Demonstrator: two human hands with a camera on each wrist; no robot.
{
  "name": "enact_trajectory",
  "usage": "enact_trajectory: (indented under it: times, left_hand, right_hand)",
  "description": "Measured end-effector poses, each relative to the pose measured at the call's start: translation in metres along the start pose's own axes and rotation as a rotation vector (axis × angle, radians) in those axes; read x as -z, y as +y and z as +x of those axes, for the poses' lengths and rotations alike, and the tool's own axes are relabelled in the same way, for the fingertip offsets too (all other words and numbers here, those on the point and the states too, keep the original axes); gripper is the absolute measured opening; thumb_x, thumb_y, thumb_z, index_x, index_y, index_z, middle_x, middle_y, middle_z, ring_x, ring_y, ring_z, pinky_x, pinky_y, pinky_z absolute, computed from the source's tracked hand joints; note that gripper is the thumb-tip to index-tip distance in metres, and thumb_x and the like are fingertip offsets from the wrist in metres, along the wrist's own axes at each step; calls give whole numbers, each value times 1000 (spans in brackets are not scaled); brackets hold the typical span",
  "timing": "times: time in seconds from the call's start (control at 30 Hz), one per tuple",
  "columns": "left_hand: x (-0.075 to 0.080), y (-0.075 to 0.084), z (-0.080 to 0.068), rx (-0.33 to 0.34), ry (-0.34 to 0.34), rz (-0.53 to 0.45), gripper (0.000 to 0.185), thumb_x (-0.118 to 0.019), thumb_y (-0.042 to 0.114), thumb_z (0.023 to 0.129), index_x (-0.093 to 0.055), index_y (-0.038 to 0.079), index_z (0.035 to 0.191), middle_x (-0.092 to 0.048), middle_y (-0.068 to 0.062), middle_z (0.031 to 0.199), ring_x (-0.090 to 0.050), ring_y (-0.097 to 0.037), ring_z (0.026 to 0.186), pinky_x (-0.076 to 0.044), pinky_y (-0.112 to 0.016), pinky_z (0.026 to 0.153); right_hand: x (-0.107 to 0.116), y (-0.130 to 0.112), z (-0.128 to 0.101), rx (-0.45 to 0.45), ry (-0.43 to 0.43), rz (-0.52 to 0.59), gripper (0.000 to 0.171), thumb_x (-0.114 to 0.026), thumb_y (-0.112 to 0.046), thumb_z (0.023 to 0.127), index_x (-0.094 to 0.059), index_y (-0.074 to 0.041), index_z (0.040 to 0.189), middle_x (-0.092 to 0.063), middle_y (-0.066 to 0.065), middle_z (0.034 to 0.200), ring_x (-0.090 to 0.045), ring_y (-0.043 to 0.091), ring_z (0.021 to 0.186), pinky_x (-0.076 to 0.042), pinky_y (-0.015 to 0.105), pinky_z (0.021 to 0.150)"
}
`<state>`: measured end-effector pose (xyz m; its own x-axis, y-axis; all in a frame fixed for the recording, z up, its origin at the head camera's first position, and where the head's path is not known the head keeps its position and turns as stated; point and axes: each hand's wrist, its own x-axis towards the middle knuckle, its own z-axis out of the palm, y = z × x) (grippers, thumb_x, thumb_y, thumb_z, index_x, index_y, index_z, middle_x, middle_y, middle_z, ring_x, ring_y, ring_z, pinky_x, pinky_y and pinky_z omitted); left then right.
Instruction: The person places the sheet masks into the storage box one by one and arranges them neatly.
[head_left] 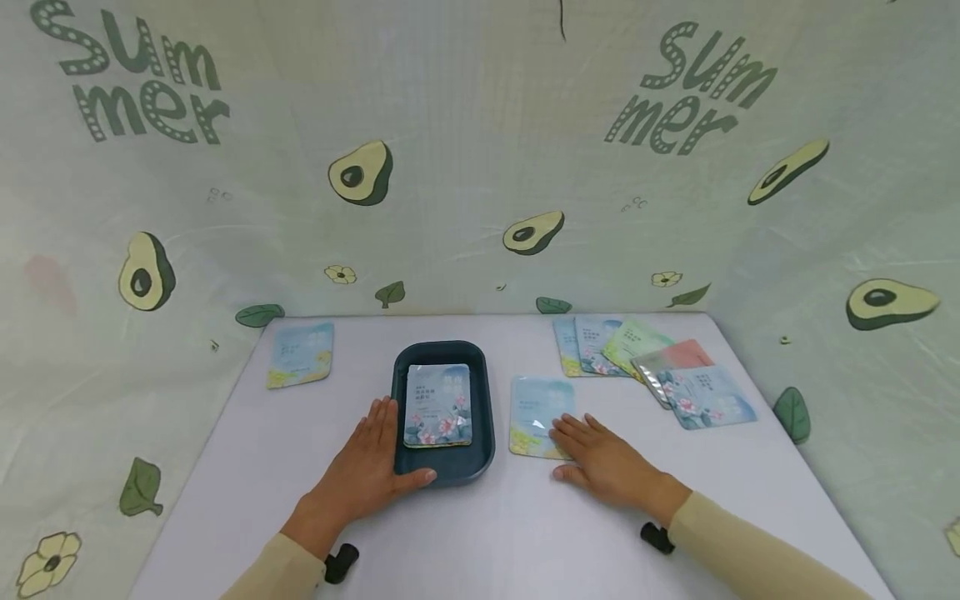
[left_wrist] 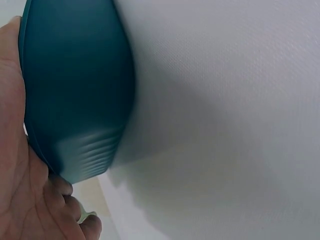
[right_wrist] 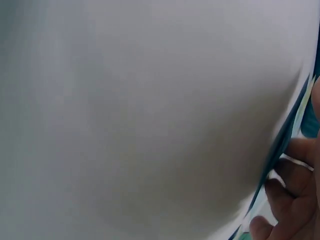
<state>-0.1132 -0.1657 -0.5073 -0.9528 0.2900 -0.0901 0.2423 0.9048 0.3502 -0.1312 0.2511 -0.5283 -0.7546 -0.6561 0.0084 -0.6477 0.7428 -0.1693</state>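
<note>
Tray: one, dark teal, with rounded corners, set on a white table (head_left: 510, 542) at the centre of the head view; its rim (head_left: 488, 417) is left uncovered. Flowered blue packet (head_left: 438, 404): laid flat inside the tray, with a yellowish edge shown beneath it at the bottom.

Left hand (head_left: 367, 467): placed at the tray's left side, lower centre-left of the frame. Its fingers are held straight and close together along that side, and the thumb is stretched out by the lower edge; nothing is gripped. In the left wrist view the tray's outer wall is touched by this hand.

Blue-and-yellow packet (head_left: 536, 408): laid on the table just right of the tray. Right hand (head_left: 611, 462): rested with slightly bent, loosely spread fingers on this packet's lower right part, the thumb kept near its lower edge; no closed grip is seen.

Single packet (head_left: 302, 354): laid alone at the left of the frame, near the table's far edge. Overlapped packets: grouped at right of centre, comprising a green packet (head_left: 633, 346), a red-and-silver packet (head_left: 686, 356) and blue ones. Printed cloth (head_left: 450, 92): hung behind, marked with avocados and lettering.
</note>
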Motion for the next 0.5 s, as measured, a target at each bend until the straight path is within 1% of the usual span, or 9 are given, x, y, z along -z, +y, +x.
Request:
enact_trajectory:
  times: [0.07,0.1,0.17,0.27,0.33,0.4,0.43,0.5]
  left_hand:
    - [1,-1,2,-2,-7,2,135,-57,89,85,-8,-6,167,-10,-24,176,-8,-42,164,-21,-61,129]
    - [2,-1,2,-2,-10,3,135,-57,89,84,-7,-6,167,-10,-24,176,-8,-42,164,-21,-61,129]
    - [3,-2,3,1,-14,9,135,-57,89,84,-7,-5,167,-9,-23,176,-8,-42,164,-20,-61,129]
    - [4,-2,3,11,-23,12,136,-57,90,83,-6,-5,167,-8,-23,176,-7,-42,164,-20,-60,130]
    - [4,-2,3,15,-22,7,137,-57,91,83,-7,-5,167,-8,-23,176,-8,-42,164,-21,-61,129]
    - [4,-2,2,17,-25,-7,137,-57,91,82,-7,-5,167,-9,-24,176,-8,-42,164,-21,-61,129]
    - [4,-2,2,17,-28,-9,138,-56,92,82,-7,-5,167,-9,-24,176,-8,-42,164,-21,-61,129]
    - [2,-1,2,17,-30,-11,138,-54,93,81,-7,-5,167,-9,-23,176,-8,-42,164,-21,-61,129]
  right_hand:
    - [2,4,12,32,-25,-13,67,-55,-52,107,-55,-1,152,-53,16,159,-45,37,151,-32,60,125]
    - [4,7,17,33,-40,-14,67,-55,-52,107,-55,-3,152,-53,15,159,-45,36,152,-31,59,126]
    - [7,13,28,14,-60,-4,67,-56,-53,106,-55,-5,152,-53,13,159,-44,35,152,-31,58,126]
    - [12,25,45,-46,-37,-2,68,-61,-54,104,-56,-6,152,-56,13,155,-49,37,147,-36,58,123]
    - [14,34,57,-93,7,0,74,-68,-55,99,-55,-5,152,-58,16,150,-54,38,139,-43,58,117]
    - [16,41,70,-133,30,12,82,-74,-57,94,-53,-5,153,-58,18,144,-56,38,131,-47,59,111]
    - [17,44,76,-155,28,23,88,-77,-60,90,-52,-5,154,-57,18,143,-55,37,128,-48,58,109]
    - [18,49,86,-182,-6,40,99,-81,-65,83,-50,-6,156,-55,19,142,-54,37,124,-48,59,107]
